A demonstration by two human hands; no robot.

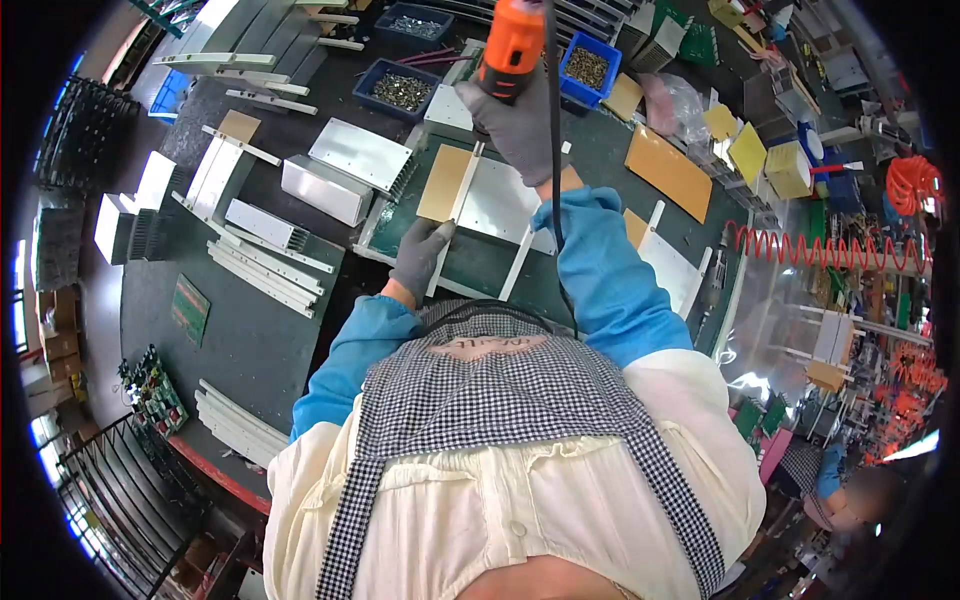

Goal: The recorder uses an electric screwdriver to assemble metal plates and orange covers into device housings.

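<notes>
An orange power screwdriver stands in the grip of my right hand, over the far side of the bench. My left hand, gloved in grey like the right, pinches the edge of a white rail. That rail lies across a silver metal plate, beside a tan sheet. A second white rail lies further right on the plate. The screwdriver's tip is hidden from view. A black cable hangs down past my right wrist.
Blue bins of small fasteners and brass-coloured parts stand at the back. Finned metal heat sinks and stacked white rails lie to the left. An orange-brown sheet lies right. A red coiled hose hangs at far right; another person is lower right.
</notes>
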